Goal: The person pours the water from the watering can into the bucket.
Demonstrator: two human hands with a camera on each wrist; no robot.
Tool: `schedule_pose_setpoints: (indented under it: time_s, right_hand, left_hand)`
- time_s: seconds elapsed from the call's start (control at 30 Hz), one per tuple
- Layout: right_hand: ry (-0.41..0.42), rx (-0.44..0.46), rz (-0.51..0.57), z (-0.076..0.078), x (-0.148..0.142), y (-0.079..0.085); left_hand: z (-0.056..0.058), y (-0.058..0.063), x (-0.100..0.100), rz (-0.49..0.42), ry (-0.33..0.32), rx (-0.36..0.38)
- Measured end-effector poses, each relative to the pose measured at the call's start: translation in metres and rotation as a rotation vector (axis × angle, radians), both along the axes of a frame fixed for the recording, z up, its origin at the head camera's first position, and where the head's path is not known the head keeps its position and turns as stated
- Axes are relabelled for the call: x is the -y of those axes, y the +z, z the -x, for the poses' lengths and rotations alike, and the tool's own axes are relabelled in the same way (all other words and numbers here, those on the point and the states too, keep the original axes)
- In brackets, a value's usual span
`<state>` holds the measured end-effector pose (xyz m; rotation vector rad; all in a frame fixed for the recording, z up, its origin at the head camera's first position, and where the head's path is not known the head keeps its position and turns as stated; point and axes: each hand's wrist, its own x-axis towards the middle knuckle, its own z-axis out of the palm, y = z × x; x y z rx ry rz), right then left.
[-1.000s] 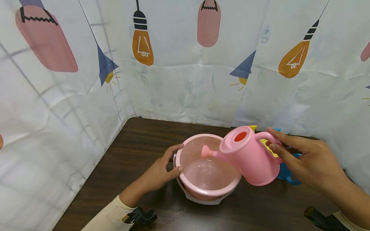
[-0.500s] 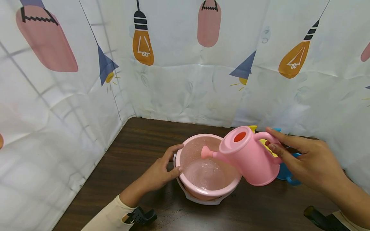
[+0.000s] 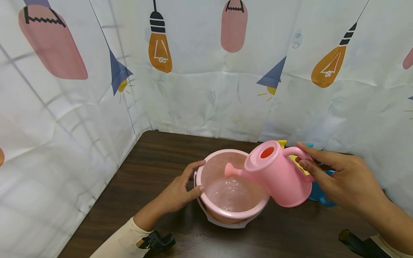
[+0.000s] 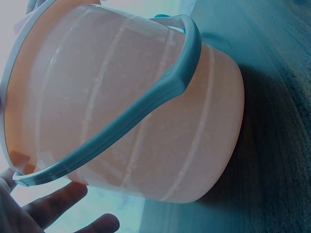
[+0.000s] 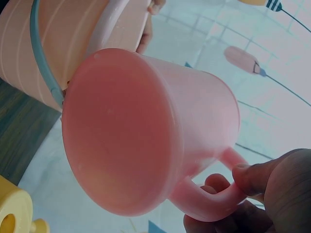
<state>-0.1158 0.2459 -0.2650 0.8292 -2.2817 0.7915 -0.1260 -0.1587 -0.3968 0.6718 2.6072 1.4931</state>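
A pink bucket (image 3: 232, 215) with a pale handle stands on the dark table, with rippling water at its bottom. My left hand (image 3: 175, 193) holds the bucket's left rim, thumb and forefinger laid over the edge. Its other fingers (image 4: 58, 201) hang beside the bucket wall in the left wrist view. My right hand (image 3: 342, 175) grips the handle of a pink watering can (image 3: 284, 175). The can is tilted left, its spout head over the bucket's mouth. From the right wrist camera, the can's round base (image 5: 121, 131) faces me, and the thumb presses on the handle.
Behind the can and right hand, partly hidden, are a yellow object (image 3: 282, 143) and a blue object with a handle (image 3: 327, 202). Water drops lie on the wood-grain table (image 3: 158, 154) before the bucket. A printed white sheet (image 3: 200, 100) hangs behind and at left.
Both hands, the bucket and the tilted can stay almost still. The can's body shifts very slightly left, and the glints on the water in the bucket change.
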Motion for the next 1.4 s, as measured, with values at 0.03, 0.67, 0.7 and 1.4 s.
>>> schedule_pose_setpoints:
  time_s: [0.03, 0.67, 0.7, 1.4]
  right_hand:
    - [0.001, -0.002, 0.001, 0.0002, 0.0, 0.0001]
    - [0.02, -0.003, 0.017, 0.0009, 0.0003, -0.0002]
    - [0.015, -0.002, 0.012, 0.0007, 0.0005, 0.0001]
    - [0.005, 0.006, 0.009, 0.0006, 0.001, 0.0]
  left_hand:
    - [0.0, 0.0, 0.0, -0.001, 0.0, 0.001]
    - [0.0006, -0.0004, 0.0003, -0.007, -0.009, -0.019]
    - [0.0005, -0.0002, 0.0003, -0.007, -0.009, -0.018]
    - [0.0004, -0.0015, 0.0008, -0.002, -0.002, -0.022]
